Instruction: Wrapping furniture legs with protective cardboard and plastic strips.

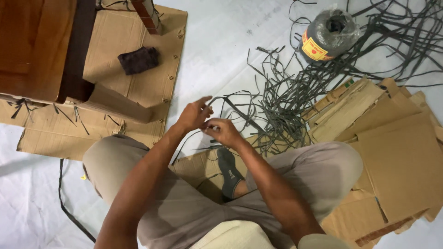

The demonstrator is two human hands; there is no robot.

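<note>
A pale white sheet [221, 41] is covering the floor, with flattened brown cardboard [124, 69] lying across it at left and right. Dark wooden furniture [41, 46] is standing at upper left, under soft, even light.

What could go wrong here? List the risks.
1. The strip pinched between the left hand and right hand runs into the loose tangle of strips; pulling may knot or drag the pile.
2. The thin strip could slip from the fingers or chafe them.
3. The spool lies beyond the tangle and might roll if tugged.
</note>
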